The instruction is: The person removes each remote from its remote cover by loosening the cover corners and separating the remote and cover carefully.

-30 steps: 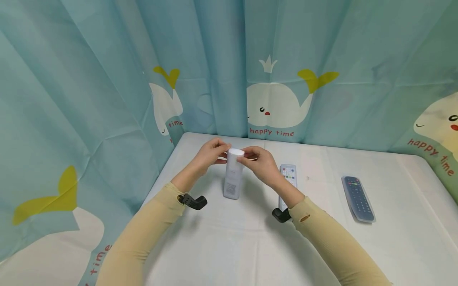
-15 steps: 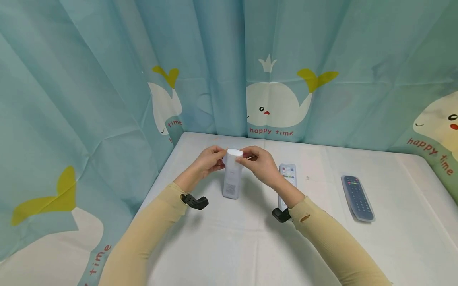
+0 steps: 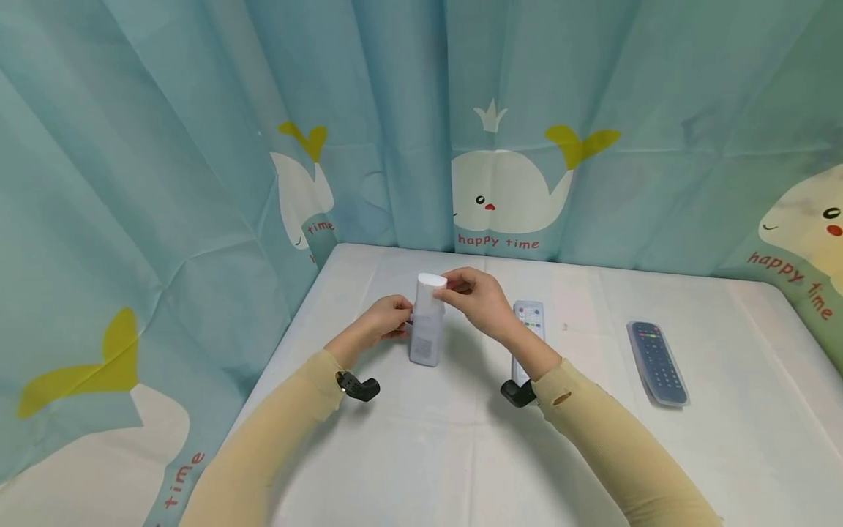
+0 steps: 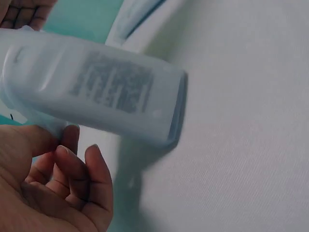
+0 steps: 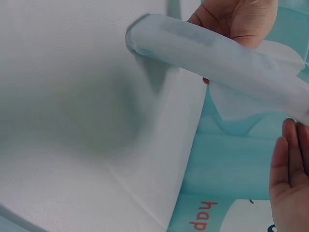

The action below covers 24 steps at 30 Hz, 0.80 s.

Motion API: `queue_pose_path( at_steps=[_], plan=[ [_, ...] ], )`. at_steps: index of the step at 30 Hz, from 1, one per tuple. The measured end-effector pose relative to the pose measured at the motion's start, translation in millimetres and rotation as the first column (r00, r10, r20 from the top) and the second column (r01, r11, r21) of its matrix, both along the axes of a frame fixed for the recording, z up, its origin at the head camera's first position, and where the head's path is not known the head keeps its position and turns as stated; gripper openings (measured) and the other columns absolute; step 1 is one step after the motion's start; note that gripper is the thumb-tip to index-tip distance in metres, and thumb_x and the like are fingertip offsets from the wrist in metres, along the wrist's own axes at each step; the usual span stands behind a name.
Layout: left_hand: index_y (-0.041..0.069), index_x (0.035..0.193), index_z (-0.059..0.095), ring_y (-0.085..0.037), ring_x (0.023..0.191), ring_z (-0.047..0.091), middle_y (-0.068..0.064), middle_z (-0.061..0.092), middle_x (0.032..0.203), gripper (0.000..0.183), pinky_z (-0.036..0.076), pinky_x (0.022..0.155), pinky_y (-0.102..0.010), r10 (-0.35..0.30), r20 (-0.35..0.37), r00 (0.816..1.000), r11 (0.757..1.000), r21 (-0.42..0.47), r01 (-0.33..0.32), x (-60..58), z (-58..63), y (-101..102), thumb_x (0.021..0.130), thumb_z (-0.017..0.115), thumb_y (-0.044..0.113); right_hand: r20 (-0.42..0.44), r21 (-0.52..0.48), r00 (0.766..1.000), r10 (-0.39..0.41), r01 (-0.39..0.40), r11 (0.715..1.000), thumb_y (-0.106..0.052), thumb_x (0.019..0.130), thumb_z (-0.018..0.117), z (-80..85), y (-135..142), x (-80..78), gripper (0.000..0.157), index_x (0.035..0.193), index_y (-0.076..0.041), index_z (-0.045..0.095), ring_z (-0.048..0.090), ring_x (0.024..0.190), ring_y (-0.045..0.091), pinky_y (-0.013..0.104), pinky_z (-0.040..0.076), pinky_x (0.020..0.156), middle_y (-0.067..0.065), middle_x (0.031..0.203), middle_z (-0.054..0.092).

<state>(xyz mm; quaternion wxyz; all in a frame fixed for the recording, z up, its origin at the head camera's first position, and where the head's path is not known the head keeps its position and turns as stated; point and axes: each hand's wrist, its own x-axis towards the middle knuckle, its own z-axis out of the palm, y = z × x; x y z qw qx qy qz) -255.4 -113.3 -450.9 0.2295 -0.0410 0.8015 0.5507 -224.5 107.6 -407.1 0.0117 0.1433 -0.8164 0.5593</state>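
A white remote control [image 3: 431,289] stands on end, tilted, in a translucent cover [image 3: 426,340] with printed text showing through. My right hand [image 3: 479,298] holds the remote's upper end between thumb and fingers. Lower down, on its left side, my left hand [image 3: 385,318] pinches the cover's loose edge. In the left wrist view, a soft flap [image 4: 50,123] of the cover runs into the left thumb and forefinger. Seen from the right wrist, the flap [image 5: 234,104] hangs out from the remote's side. The remote's lower end is close to the white table.
A white remote [image 3: 530,322] in a clear cover lies right of centre, partly behind the right wrist. Farther right lies a dark remote [image 3: 657,364], also covered. A blue whale-print curtain [image 3: 395,132] closes off the back and left of the white table [image 3: 421,454].
My left hand has moved down from the remote's top end along its left side, and the cover's edge sits lower. My right hand keeps its grip on the top, almost still.
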Motion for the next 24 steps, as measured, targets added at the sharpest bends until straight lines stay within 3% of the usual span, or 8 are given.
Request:
queue_pose_path(
  at_steps=[5,11,15,17,19,21,24],
  plan=[
    [-0.002,0.114,0.062,-0.015,0.073,0.054,-0.014,0.065,0.108,0.02,0.056,0.072,-0.03,0.001,-0.051,0.999,0.999,-0.043,-0.004,3.2,0.2,0,0.101,0.05,0.008,0.027,0.005,1.0,0.003,-0.003,1.0,-0.026,0.095,0.077,3.2,-1,-2.0,0.03,0.118,-0.008,0.071,0.067,0.096,0.022,0.039,0.056,0.081,0.005,0.107,0.072],
    [-0.001,0.111,0.065,-0.014,0.074,0.058,-0.014,0.07,0.107,0.027,0.057,0.074,-0.033,-0.011,-0.108,0.994,0.998,-0.06,0.004,6.9,0.2,-3,0.107,0.054,0.024,0.007,0.012,1.0,0.003,-0.003,1.0,-0.023,0.096,0.075,2.0,0,-9.4,0.038,0.13,-0.006,0.068,0.066,0.1,0.023,0.036,0.055,0.082,0.008,0.109,0.069],
    [0.0,0.117,0.067,-0.018,0.078,0.061,-0.013,0.071,0.105,0.027,0.056,0.075,-0.034,-0.008,-0.197,0.98,0.997,-0.083,-0.009,10.6,5.5,-6,0.106,0.056,0.024,0.02,0.018,1.0,0.011,-0.011,1.0,-0.023,0.097,0.074,2.2,1,-13.4,0.038,0.131,-0.008,0.068,0.065,0.099,0.023,0.035,0.053,0.081,0.008,0.111,0.07],
    [0.003,0.12,0.067,-0.019,0.082,0.064,-0.01,0.07,0.104,0.026,0.055,0.075,-0.034,-0.007,-0.281,0.96,0.992,-0.122,-0.029,12.4,7.6,-8,0.106,0.056,0.022,0.042,0.016,0.999,0.013,-0.013,1.0,-0.024,0.097,0.073,2.9,1,-14.7,0.035,0.128,-0.008,0.07,0.065,0.099,0.023,0.035,0.053,0.08,0.007,0.112,0.071],
    [0.006,0.12,0.069,-0.02,0.087,0.064,-0.007,0.07,0.104,0.025,0.053,0.076,-0.034,-0.003,-0.378,0.926,0.984,-0.167,-0.065,14.2,9.6,-10,0.105,0.055,0.022,0.06,0.018,0.998,0.009,-0.01,1.0,-0.025,0.097,0.073,3.3,1,-16.2,0.034,0.126,-0.008,0.071,0.065,0.099,0.023,0.036,0.053,0.081,0.007,0.112,0.071],
    [0.009,0.12,0.07,-0.019,0.09,0.063,-0.004,0.068,0.105,0.026,0.051,0.077,-0.035,-0.008,-0.474,0.88,0.974,-0.204,-0.101,16.1,11.2,-11,0.104,0.056,0.024,0.079,0.015,0.997,0.003,-0.004,1.0,-0.026,0.097,0.074,3.6,1,-17.7,0.033,0.125,-0.01,0.071,0.065,0.098,0.022,0.037,0.052,0.08,0.006,0.111,0.071],
    [0.013,0.118,0.072,-0.018,0.091,0.06,0.0,0.066,0.105,0.024,0.049,0.078,-0.036,-0.033,-0.602,0.798,0.962,-0.235,-0.138,19.6,13.1,-11,0.102,0.058,0.025,0.1,0.002,0.995,0.006,-0.006,1.0,-0.026,0.096,0.074,3.9,1,-20.1,0.033,0.125,-0.01,0.072,0.065,0.097,0.023,0.037,0.052,0.081,0.006,0.11,0.071]
  ],
)
